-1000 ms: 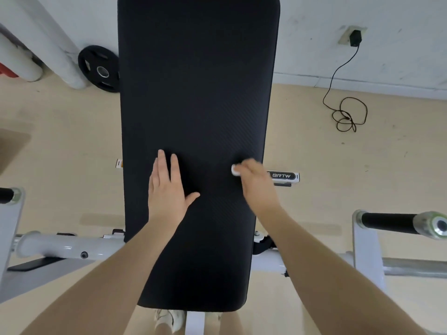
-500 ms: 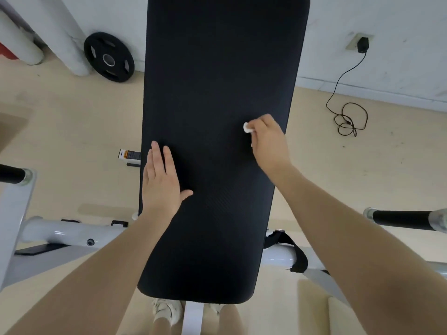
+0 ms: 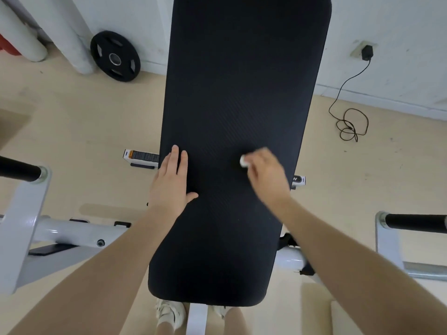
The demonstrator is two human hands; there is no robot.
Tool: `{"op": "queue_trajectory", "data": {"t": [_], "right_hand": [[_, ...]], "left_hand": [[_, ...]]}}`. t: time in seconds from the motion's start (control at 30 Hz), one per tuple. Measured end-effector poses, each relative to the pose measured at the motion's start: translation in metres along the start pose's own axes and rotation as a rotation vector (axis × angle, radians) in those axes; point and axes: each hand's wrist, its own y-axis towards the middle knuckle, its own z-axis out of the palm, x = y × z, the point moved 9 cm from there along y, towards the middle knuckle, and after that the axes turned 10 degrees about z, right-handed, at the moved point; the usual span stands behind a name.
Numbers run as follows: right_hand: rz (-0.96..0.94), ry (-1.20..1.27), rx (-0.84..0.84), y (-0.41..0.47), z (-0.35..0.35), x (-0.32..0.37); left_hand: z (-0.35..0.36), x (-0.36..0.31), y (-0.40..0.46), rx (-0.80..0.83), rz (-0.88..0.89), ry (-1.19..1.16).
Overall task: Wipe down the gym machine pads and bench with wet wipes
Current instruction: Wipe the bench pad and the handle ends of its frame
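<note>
Bench [image 3: 242,93] black, ribbed; beige floor [image 3: 72,122], white wall. L hand [image 3: 170,184] flat on bench, R hand [image 3: 264,175] pinching wipe [image 3: 243,162]. Labels unreadable.

I see my two bare forearms, with no sleeves, watch or jewellery showing on either. My left hand [image 3: 170,183] and right hand [image 3: 266,175] are ungloved, and I can make out no rings. Below the near edge I wear pale cream lace-up sneakers: the left shoe [image 3: 169,315] shows clearly, the right shoe [image 3: 219,310] only partly.
</note>
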Motion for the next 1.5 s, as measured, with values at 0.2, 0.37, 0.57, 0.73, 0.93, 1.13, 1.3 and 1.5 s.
{"op": "queue_trajectory", "data": {"t": [0.2,0.37,0.57,0.73,0.93,1.13,1.3,1.5], "right_hand": [[0.138,-0.044,-0.248,0.106,-0.039,-0.004],[-0.082,-0.062,-0.212,0.057,0.001,0.020],[-0.134,-0.124,0.146,-0.011,0.056,0.033],[0.020,0.015,-0.157,0.082,-0.011,0.041],[-0.038,-0.085,-0.217,0.091,0.017,0.054],[-0.237,-0.165,0.196,-0.031,0.097,0.082],[-0.196,-0.142,0.138,0.012,0.082,0.098],[-0.133,-0.144,-0.103,0.073,0.078,0.134]], "left_hand": [[0.006,0.004,0.001,-0.033,0.036,0.020],[0.000,0.005,0.002,-0.064,0.053,-0.029],[-0.009,0.002,-0.002,-0.015,0.054,-0.058],[-0.014,0.009,0.000,0.041,0.074,-0.075],[-0.001,0.013,-0.002,0.037,0.121,-0.042],[-0.006,0.031,-0.011,-0.052,0.177,-0.471],[0.007,0.068,-0.030,-0.078,-0.041,-0.785],[0.038,0.085,-0.043,0.018,-0.165,-1.081]]}}
